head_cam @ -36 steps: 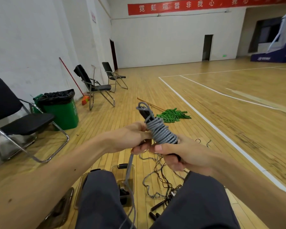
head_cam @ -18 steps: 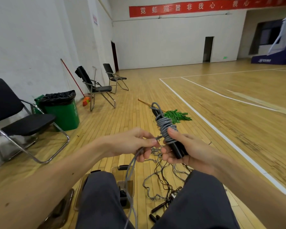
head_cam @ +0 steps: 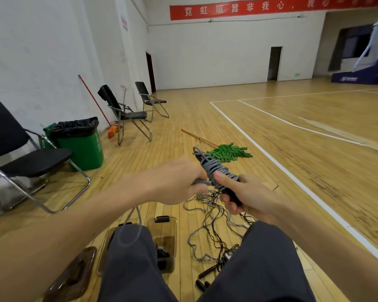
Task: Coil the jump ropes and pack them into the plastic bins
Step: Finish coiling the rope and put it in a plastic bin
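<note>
Gripping grey rope (head_cam: 216, 171) — bin (head_cam: 165, 228) holds dark bundle (head_cam: 163, 254).

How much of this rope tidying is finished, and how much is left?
Early days, it seems. Done: something dark, perhaps a coiled rope, lies in the clear bin on the floor. In hand: the right hand grips a grey jump rope, partly wound round its handles, while the left hand pinches its loose tail. Left: a tangle of ropes lying uncoiled.
</note>
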A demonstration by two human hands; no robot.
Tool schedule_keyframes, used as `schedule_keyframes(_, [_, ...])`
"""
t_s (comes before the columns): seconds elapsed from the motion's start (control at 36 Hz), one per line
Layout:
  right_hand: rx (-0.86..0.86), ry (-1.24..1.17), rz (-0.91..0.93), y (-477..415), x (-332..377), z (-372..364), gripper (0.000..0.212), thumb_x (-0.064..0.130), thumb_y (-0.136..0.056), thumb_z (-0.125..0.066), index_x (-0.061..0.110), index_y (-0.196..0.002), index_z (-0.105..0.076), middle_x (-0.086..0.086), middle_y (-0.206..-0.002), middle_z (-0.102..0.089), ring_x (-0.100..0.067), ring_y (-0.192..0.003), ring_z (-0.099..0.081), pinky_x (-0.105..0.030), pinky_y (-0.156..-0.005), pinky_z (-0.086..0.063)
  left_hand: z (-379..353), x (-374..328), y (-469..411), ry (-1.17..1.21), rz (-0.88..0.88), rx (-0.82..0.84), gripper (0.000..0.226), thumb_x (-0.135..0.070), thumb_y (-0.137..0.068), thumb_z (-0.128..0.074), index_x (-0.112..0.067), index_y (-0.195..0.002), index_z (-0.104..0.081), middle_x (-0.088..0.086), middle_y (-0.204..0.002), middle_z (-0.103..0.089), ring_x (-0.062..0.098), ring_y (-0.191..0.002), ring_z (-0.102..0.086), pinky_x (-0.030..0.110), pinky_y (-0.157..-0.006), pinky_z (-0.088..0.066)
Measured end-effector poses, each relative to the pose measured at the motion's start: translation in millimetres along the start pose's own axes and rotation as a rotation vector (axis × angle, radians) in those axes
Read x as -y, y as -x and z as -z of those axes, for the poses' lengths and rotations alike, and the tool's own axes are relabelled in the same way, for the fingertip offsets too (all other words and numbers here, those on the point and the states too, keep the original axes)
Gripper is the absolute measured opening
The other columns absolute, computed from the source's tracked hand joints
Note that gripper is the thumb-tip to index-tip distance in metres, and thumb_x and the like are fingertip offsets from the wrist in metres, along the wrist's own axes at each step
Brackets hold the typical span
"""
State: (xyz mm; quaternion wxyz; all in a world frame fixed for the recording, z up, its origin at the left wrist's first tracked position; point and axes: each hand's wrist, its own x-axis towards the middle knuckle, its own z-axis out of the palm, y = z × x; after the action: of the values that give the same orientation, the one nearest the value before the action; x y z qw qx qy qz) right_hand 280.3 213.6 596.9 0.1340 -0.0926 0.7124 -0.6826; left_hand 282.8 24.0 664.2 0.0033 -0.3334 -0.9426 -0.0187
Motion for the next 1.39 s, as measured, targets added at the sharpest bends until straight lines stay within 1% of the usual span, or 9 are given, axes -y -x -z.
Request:
schedule_keyframes(0.28, [0.265,0.409,0.064,20.6,12.3,-13.2,0.034,0.042,-0.099,-0.06,0.009,-0.091,-0.053,-0.005,-0.07,-0.057,-0.013,-0.053,-0.051,-0.023,-0.052,-0.045,39.4,0.2,-2.8,-0.163,-0.184,-0.03,0.035,-0.057,-0.079,-0.072,-0.024,-0.091,-0.074,-0.013,-0.087,-0.067,0.001,-0.082,-0.058,0.032,-0.084,-0.051])
schedule_keyframes(0.39, [0.325,0.442,0.04,25.9,11.0,-17.5,0.037,0.046,-0.097,-0.062,0.01,-0.092,-0.055,-0.004,-0.069,-0.058,-0.015,-0.054,-0.05,-0.022,-0.052,-0.045,40.7,2.1,-5.1,-0.02,-0.191,0.032,0.031,-0.053,-0.074,-0.08,-0.023,-0.079,-0.071,-0.016,-0.079,-0.063,0.0,-0.079,-0.055,0.016,-0.069,-0.045])
schedule_keyframes(0.61, [0.364,0.518,0.034,32.4,7.1,-23.0,0.061,0.055,-0.085,-0.072,-0.004,-0.093,-0.061,-0.004,-0.058,-0.056,-0.014,-0.043,-0.049,-0.022,-0.044,-0.044,32.0,-4.5,-12.9,0.2,-0.171,0.214,0.034,-0.043,-0.069,-0.087,-0.013,-0.078,-0.074,-0.013,-0.061,-0.059,0.001,-0.058,-0.052,0.015,-0.053,-0.039])
schedule_keyframes(0.83, [0.502,0.538,0.137,41.6,12.2,-28.1,0.03,0.045,-0.089,-0.074,0.021,-0.075,-0.062,-0.002,-0.051,-0.054,-0.019,-0.042,-0.045,-0.029,-0.051,-0.047,21.5,0.6,-9.2,0.462,-0.169,0.396,0.039,-0.035,-0.069,-0.088,-0.004,-0.076,-0.066,0.002,-0.062,-0.055,0.014,-0.058,-0.047,0.027,-0.056,-0.036])
schedule_keyframes(0.92, [0.536,0.5,0.182,43.0,11.4,-31.6,0.022,0.044,-0.091,-0.072,0.032,-0.075,-0.063,-0.003,-0.05,-0.054,-0.022,-0.043,-0.045,-0.047,-0.059,-0.049,12.5,5.9,-7.9,0.566,-0.187,0.405,0.044,-0.046,-0.066,-0.079,-0.007,-0.076,-0.062,0.003,-0.064,-0.055,0.016,-0.058,-0.047,0.027,-0.055,-0.037])
schedule_keyframes(1.03, [0.536,0.391,0.267,44.1,12.7,-33.5,0.013,0.041,-0.092,-0.071,0.031,-0.094,-0.065,-0.026,-0.057,-0.051,-0.028,-0.044,-0.042,-0.036,-0.049,-0.042,1.4,16.0,-6.1,0.736,-0.099,0.329,0.04,-0.045,-0.081,-0.075,-0.015,-0.083,-0.049,-0.005,-0.062,-0.057,0.013,-0.053,-0.048,0.022,-0.051,-0.04])
schedule_keyframes(1.19, [0.448,0.219,0.335,40.1,18.0,-33.5,0.041,0.049,-0.085,-0.071,0.01,-0.095,-0.062,0.001,-0.058,-0.054,-0.014,-0.041,-0.045,-0.024,-0.043,-0.042,-13.1,19.6,-3.4,0.967,-0.091,0.188,0.044,-0.075,-0.074,-0.067,-0.031,-0.079,-0.07,0.003,-0.073,-0.063,0.019,-0.058,-0.053,0.029,-0.053,-0.045])
schedule_keyframes(1.28, [0.353,0.103,0.3,35.6,18.3,-28.6,0.077,0.063,-0.08,-0.072,-0.006,-0.106,-0.053,0.001,-0.06,-0.052,-0.012,-0.044,-0.044,-0.021,-0.043,-0.04,-19.9,22.0,2.1,1.052,-0.068,0.139,0.038,-0.048,-0.094,-0.06,-0.012,-0.082,-0.054,0.004,-0.061,-0.049,0.015,-0.051,-0.037,0.025,-0.048,-0.031])
schedule_keyframes(1.39, [0.224,-0.066,0.194,29.0,18.0,-21.4,0.059,0.055,-0.085,-0.062,0.001,-0.107,-0.055,0.0,-0.059,-0.046,-0.01,-0.041,-0.039,-0.019,-0.04,-0.034,-23.1,16.8,-3.9,1.072,0.158,0.102,0.045,-0.037,-0.109,-0.027,-0.012,-0.075,-0.043,-0.007,-0.047,-0.037,0.008,-0.041,-0.026,0.019,-0.041,-0.026])
